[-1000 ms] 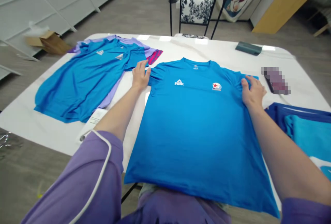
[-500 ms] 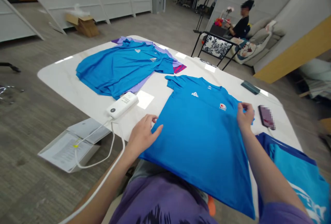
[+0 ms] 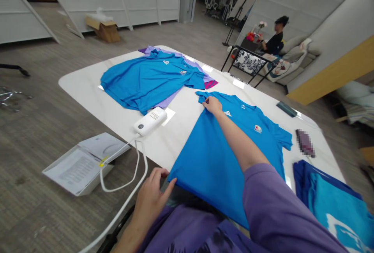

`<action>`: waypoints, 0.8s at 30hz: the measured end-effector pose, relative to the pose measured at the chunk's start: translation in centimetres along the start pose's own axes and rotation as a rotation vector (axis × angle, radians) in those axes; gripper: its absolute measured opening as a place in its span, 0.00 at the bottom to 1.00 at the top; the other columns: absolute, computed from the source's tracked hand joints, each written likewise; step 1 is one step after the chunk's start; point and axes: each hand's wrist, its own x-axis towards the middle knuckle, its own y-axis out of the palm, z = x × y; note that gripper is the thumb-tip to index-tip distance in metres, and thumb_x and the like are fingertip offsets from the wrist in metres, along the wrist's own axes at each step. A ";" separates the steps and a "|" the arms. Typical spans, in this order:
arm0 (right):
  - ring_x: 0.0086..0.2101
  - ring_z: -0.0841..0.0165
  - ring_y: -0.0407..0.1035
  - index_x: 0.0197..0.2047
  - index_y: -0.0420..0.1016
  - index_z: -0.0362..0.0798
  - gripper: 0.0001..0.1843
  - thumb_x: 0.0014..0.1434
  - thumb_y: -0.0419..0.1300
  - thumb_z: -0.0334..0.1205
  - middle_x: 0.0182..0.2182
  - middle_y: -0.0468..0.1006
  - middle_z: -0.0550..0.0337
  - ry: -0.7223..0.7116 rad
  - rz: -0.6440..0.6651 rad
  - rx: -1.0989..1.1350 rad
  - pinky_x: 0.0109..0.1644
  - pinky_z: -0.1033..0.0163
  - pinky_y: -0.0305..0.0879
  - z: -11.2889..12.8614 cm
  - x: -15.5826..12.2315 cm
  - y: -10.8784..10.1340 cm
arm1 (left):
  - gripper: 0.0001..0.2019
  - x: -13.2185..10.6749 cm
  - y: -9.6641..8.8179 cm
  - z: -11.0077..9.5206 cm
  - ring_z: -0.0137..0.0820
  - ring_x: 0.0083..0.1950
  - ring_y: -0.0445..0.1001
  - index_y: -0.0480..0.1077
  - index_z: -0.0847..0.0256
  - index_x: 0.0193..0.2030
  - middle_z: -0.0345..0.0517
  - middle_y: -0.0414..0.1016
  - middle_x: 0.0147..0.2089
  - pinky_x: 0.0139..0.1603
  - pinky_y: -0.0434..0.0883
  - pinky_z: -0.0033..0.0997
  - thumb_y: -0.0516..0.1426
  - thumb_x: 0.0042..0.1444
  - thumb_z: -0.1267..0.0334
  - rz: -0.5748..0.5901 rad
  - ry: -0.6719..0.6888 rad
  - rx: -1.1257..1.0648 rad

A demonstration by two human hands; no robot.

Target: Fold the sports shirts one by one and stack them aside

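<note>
At the near edge of the white table [image 3: 87, 85], a blue T-shirt [image 3: 204, 155] lies flat, chest up, with its hem hanging a little over the rim towards the person. The right hand [image 3: 212, 105] reaches across the cloth to the sleeve on the person's left side. Its fingers are bunched down on the fabric by the shoulder seam, and it looks to have a pinch of it. The left hand [image 3: 152, 202] sits low at the hem corner on the same side, fingers half curled and touching the cloth. From this angle I cannot tell whether they have closed on it. To my eye the step in hand is taking hold of the shirt along one side, top and bottom. From this hold, the next move would need a firm grip at the hem as well as at the sleeve. Both ends would have to rise together so the edge stays straight. The cloth must also clear the white power bank [image 3: 150, 120], which lies just beside the shirt, and its cable [image 3: 128, 175], which trails off the table. A pile of spread shirts [image 3: 146, 81] lies well apart at the far end, and folded blue garments [image 3: 336, 202] sit near on the right.
</note>
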 end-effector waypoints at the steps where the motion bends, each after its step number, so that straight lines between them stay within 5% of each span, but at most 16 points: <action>1: 0.60 0.47 0.76 0.54 0.85 0.54 0.11 0.73 0.65 0.46 0.57 0.85 0.51 -0.032 -0.014 -0.029 0.68 0.43 0.71 -0.1 -0.1 0.1 | 0.09 -0.3 0.2 0.4 0.61 0.52 0.88 0.80 0.24 0.44 0.53 0.83 0.47 0.48 0.87 0.67 0.69 0.58 0.39 0.019 -0.013 -0.017; 4: 0.59 0.49 0.76 0.50 0.84 0.54 0.09 0.72 0.64 0.43 0.56 0.86 0.51 -0.230 -0.034 -0.096 0.69 0.42 0.67 -0.6 -0.9 0.4 | 0.05 -1.1 0.8 1.1 0.56 0.49 0.90 0.80 0.28 0.39 0.50 0.84 0.43 0.50 0.86 0.61 0.67 0.59 0.40 0.110 -0.065 -0.087; 7: 0.56 0.52 0.76 0.47 0.83 0.54 0.11 0.73 0.66 0.51 0.54 0.87 0.53 -0.360 0.025 -0.073 0.65 0.48 0.69 -1.3 -1.4 0.2 | 0.09 -1.3 1.8 1.2 0.53 0.49 0.90 0.79 0.31 0.39 0.50 0.86 0.43 0.54 0.86 0.58 0.64 0.58 0.37 0.183 -0.196 -0.196; 11: 0.51 0.56 0.79 0.50 0.79 0.53 0.22 0.77 0.60 0.64 0.51 0.88 0.54 -0.195 -0.021 0.070 0.57 0.53 0.73 -1.4 0.7 -0.2 | 0.15 -0.7 3.5 1.3 0.53 0.51 0.91 0.79 0.33 0.42 0.54 0.88 0.47 0.58 0.85 0.55 0.65 0.55 0.32 0.202 -0.366 -0.346; 15: 0.54 0.50 0.79 0.51 0.76 0.52 0.29 0.73 0.63 0.72 0.55 0.87 0.46 0.003 0.036 0.064 0.58 0.49 0.74 -0.5 5.3 0.4 | 0.15 -0.2 4.5 1.6 0.50 0.43 0.89 0.81 0.35 0.35 0.51 0.85 0.39 0.52 0.85 0.52 0.66 0.55 0.31 0.212 -0.398 -0.400; 20: 0.63 0.51 0.77 0.57 0.74 0.51 0.22 0.79 0.60 0.62 0.66 0.82 0.43 0.092 0.029 0.033 0.67 0.47 0.73 -0.8 9.6 1.5 | 0.24 -0.8 3.6 0.1 0.48 0.36 0.83 0.77 0.45 0.30 0.46 0.76 0.31 0.43 0.84 0.48 0.65 0.55 0.27 0.263 -0.413 -0.442; 24: 0.69 0.43 0.73 0.69 0.72 0.46 0.41 0.75 0.58 0.74 0.72 0.76 0.34 0.126 -0.048 -0.012 0.72 0.42 0.72 -0.9 10.7 1.1 | 0.28 -1.4 2.0 -2.1 0.40 0.37 0.78 0.74 0.54 0.32 0.42 0.75 0.32 0.43 0.79 0.36 0.63 0.65 0.30 0.317 -0.346 -0.320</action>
